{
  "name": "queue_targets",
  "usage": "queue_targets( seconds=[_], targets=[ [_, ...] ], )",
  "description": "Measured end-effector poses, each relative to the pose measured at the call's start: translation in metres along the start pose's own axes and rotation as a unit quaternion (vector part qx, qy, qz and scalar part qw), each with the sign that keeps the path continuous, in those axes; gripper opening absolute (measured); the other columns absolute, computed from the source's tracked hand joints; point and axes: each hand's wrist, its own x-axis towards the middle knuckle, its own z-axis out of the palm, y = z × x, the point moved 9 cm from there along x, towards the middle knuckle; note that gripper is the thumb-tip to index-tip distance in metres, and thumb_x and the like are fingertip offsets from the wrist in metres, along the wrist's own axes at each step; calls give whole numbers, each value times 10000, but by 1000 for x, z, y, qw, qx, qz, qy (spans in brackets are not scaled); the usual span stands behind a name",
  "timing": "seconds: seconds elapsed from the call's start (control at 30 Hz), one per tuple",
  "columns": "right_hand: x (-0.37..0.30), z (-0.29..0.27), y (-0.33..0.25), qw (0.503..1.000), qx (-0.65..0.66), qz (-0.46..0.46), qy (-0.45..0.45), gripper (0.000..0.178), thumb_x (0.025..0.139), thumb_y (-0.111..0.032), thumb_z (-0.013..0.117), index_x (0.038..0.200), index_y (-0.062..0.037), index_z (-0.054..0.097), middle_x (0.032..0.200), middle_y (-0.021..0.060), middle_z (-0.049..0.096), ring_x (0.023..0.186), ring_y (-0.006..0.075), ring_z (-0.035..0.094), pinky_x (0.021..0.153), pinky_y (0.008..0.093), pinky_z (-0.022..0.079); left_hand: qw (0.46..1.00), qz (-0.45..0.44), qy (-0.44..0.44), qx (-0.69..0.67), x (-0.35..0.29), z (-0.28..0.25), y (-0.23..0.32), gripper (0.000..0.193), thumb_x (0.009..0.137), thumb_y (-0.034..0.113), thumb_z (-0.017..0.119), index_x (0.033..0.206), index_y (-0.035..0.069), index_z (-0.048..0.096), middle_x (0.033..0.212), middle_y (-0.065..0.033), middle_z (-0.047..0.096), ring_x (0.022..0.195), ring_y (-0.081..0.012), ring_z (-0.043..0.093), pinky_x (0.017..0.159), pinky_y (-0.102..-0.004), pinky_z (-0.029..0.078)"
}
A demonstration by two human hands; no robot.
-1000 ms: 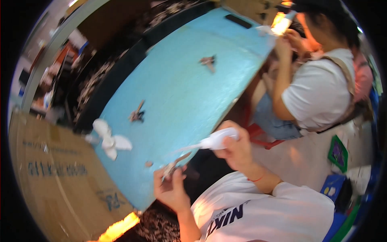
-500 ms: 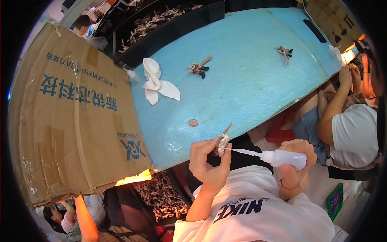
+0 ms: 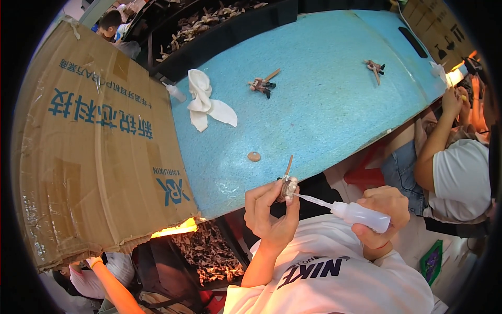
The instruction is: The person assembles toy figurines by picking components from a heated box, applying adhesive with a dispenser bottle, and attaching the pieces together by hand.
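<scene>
Between the fingertips of my left hand [image 3: 271, 215] is a small pale and brown figurine [image 3: 288, 189], with a thin brown stick-like part pointing up from it. My right hand [image 3: 388, 208] grips a translucent white squeeze bottle [image 3: 362, 216], tilted so its long thin nozzle points left. The nozzle tip is at the figurine's right side; whether it touches is too small to tell. Beyond my left hand, a small tan oval piece [image 3: 254, 156] lies on the blue tabletop [image 3: 314, 120].
Farther back lie two figurines [image 3: 261, 87] [image 3: 374, 67] and a white cloth [image 3: 198, 99] beside another small bottle [image 3: 176, 93]. A cardboard sheet [image 3: 104, 172] borders the left side. Filled black bins [image 3: 235, 39] [image 3: 246, 256] sit behind and below. A co-worker [image 3: 455, 167] sits at right.
The figurine has turned a little in my left fingers, its stick now more upright. My right hand has tilted the bottle more steeply, its body shifting left and lower.
</scene>
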Motion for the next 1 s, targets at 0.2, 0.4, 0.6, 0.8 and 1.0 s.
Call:
queue_targets(
  seconds=[0.2,0.4,0.6,0.8,1.0],
  targets=[
    [0,0,-3,1000,-13,-15,1,300,573,-78,748,798,44,591,493,80,507,347,161,448,332,235,302,1000,-4,0,-2,-2,-1,-2,355,615,-91,708,941,14,613,855,-98,594,739,-167,537,630,-245,431],
    [2,3,-4,999,-26,-16,-13,305,573,-98,755,792,36,592,487,71,496,357,167,454,334,238,309,1000,-2,-2,2,-2,-2,-2,357,617,-90,709,944,13,613,862,-103,591,758,-179,550,653,-254,442],
    [1,6,-2,999,-21,-1,-42,307,576,-101,758,789,42,588,482,70,486,356,174,452,333,243,311,1000,1,-2,1,-2,-2,-3,351,628,-88,705,950,15,611,871,-102,581,767,-184,554,665,-259,449],
    [0,6,-2,999,5,-3,-38,302,579,-89,758,783,45,579,478,75,483,339,171,431,323,250,305,1000,-14,-6,-2,-3,-2,-4,344,641,-89,693,956,19,607,875,-104,569,777,-186,556,674,-263,451],
    [1,6,-3,999,4,-6,-36,299,587,-81,755,788,43,570,476,77,484,336,171,430,320,253,301,1000,-12,-10,-8,-4,0,-3,339,649,-94,687,958,16,604,882,-102,559,769,-176,550,660,-255,441]
  ],
)
